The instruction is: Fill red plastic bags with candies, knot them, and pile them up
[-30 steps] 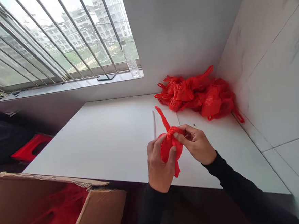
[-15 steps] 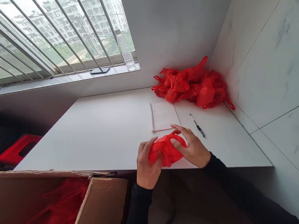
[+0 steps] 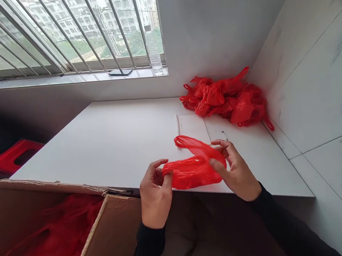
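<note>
A red plastic bag point(image 3: 193, 173) is stretched sideways between my hands over the front edge of the white table point(image 3: 125, 139). My left hand point(image 3: 156, 193) pinches its left end between thumb and fingers. My right hand point(image 3: 234, 170) grips the bag's right side, thumb in front and fingers behind. One loop handle point(image 3: 186, 140) sticks up toward the upper left. Behind the bag lies a white notepad point(image 3: 192, 126), partly covered by it. A pen point(image 3: 224, 135) shows only its upper part beyond my right fingers.
Several red plastic bags point(image 3: 224, 101) are heaped in the back right corner. At the lower left stands a cardboard box point(image 3: 91, 239) with red bags inside. A clear bottle point(image 3: 154, 53) and a phone point(image 3: 120, 72) rest on the windowsill. A red stool point(image 3: 14, 154) is at the left.
The bunched bag is now spread wider, with one handle sticking up. My left hand has moved left and closed on its end; my right hand has shifted right. The view has shifted slightly.
</note>
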### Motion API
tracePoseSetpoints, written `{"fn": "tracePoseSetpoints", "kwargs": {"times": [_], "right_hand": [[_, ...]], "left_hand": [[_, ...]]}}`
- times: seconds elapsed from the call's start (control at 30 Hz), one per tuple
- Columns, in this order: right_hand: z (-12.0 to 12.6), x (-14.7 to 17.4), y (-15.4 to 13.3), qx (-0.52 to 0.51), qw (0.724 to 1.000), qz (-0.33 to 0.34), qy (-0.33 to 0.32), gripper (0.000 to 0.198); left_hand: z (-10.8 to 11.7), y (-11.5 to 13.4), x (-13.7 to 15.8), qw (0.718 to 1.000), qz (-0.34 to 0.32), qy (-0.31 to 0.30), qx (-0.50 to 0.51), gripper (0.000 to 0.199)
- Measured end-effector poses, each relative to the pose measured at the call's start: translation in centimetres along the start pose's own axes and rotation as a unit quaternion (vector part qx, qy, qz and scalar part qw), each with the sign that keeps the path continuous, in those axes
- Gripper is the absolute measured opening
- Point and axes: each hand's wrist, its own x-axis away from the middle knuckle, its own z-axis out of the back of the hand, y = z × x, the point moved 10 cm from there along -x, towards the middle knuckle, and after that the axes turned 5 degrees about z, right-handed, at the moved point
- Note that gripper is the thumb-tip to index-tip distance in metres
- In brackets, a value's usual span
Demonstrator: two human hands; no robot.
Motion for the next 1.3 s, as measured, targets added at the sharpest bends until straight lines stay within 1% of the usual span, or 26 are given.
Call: {"fn": "tracePoseSetpoints", "kwargs": {"times": [0.07,0.1,0.17,0.23,0.27,0.3,0.33,0.37,0.4,0.43,0.47,0.53,0.6,0.63,0.7,0.77,0.87,0.93,1.0,1.03,1.07,1.13,1.17,1.2,1.23,1.3], "right_hand": [[-0.3,0.0,-0.4,0.024,1.000,-0.008,-0.016,0.025],[0.0,0.0,-0.5,0.030,0.999,-0.010,-0.004,0.022],[1.4,0.5,-1.3,0.044,0.997,0.008,0.060,0.019],[3.1,1.8,-3.5,0.069,0.984,0.070,0.146,0.022],[3.3,2.6,-5.3,0.077,0.976,0.123,0.165,0.026],[2.7,3.3,-7.4,0.082,0.967,0.190,0.150,0.032],[1.3,3.9,-9.5,0.088,0.956,0.259,0.100,0.037],[-0.6,4.5,-11.1,0.101,0.943,0.318,0.025,0.039],[-2.8,5.0,-12.0,0.124,0.925,0.355,-0.059,0.039],[-4.6,5.3,-12.1,0.161,0.908,0.365,-0.127,0.036],[-5.8,5.1,-11.5,0.209,0.897,0.353,-0.164,0.031],[-6.4,4.0,-9.2,0.304,0.894,0.280,-0.173,0.022],[-6.4,3.4,-6.7,0.374,0.884,0.209,-0.188,0.030],[-6.4,3.5,-5.8,0.397,0.876,0.187,-0.201,0.036],[-6.4,4.1,-4.9,0.418,0.862,0.167,-0.233,0.044],[-6.5,4.5,-4.6,0.426,0.854,0.148,-0.261,0.049],[-6.7,4.8,-3.2,0.456,0.826,0.093,-0.319,0.054],[-6.2,4.1,-2.3,0.493,0.808,0.055,-0.318,0.049],[-5.2,2.9,-1.7,0.534,0.797,0.019,-0.281,0.042],[-4.7,2.4,-1.6,0.548,0.795,0.007,-0.258,0.044],[-4.6,2.0,-1.7,0.553,0.797,0.008,-0.242,0.046],[-5.7,1.7,-2.5,0.530,0.811,0.060,-0.242,0.038],[-6.7,1.8,-2.9,0.508,0.816,0.097,-0.258,0.033],[-7.9,2.1,-3.0,0.488,0.815,0.125,-0.287,0.032],[-9.0,2.5,-2.7,0.474,0.808,0.137,-0.321,0.036],[-10.6,2.8,-1.1,0.476,0.786,0.116,-0.377,0.043]], "left_hand": [[0.2,0.0,0.4,0.999,0.016,-0.012,0.048,0.031],[0.3,-0.1,0.5,0.997,0.021,-0.010,0.072,0.032],[0.4,-0.8,0.9,0.989,0.043,-0.012,0.138,0.035],[-0.2,-1.8,1.2,0.972,0.082,-0.028,0.219,0.037],[-0.6,-2.2,1.5,0.962,0.100,-0.034,0.251,0.037],[-0.8,-2.5,1.7,0.954,0.112,-0.035,0.274,0.036],[-1.0,-2.5,1.8,0.948,0.117,-0.030,0.293,0.033],[-1.1,-2.6,1.9,0.943,0.119,-0.024,0.309,0.031],[-1.1,-2.6,2.0,0.938,0.123,-0.018,0.324,0.028],[-1.1,-2.7,2.0,0.933,0.126,-0.010,0.338,0.025],[-1.0,-2.8,2.1,0.927,0.128,-0.004,0.352,0.024],[-1.1,-3.0,2.1,0.919,0.133,-0.009,0.371,0.028],[-1.1,-3.1,2.3,0.917,0.129,-0.021,0.378,0.035],[-1.3,-3.2,2.4,0.914,0.131,-0.034,0.383,0.038],[-1.8,-3.4,2.6,0.906,0.149,-0.052,0.393,0.036],[-2.1,-3.7,2.8,0.901,0.168,-0.052,0.396,0.031],[-2.3,-4.1,2.6,0.906,0.178,-0.042,0.381,0.035],[-2.4,-4.4,2.4,0.913,0.170,-0.045,0.369,0.041],[-2.4,-4.5,2.3,0.926,0.156,-0.052,0.340,0.042],[-2.3,-4.5,2.2,0.937,0.142,-0.055,0.314,0.040],[-2.0,-4.3,2.3,0.949,0.126,-0.052,0.283,0.038],[-1.2,-3.4,2.3,0.970,0.087,-0.030,0.227,0.033],[-0.7,-2.8,2.4,0.975,0.070,-0.014,0.209,0.032],[-0.3,-2.2,2.4,0.978,0.059,0.000,0.198,0.031],[-0.1,-1.7,2.5,0.979,0.056,0.008,0.197,0.030],[-0.2,-1.0,2.6,0.970,0.070,0.002,0.231,0.032]]}}
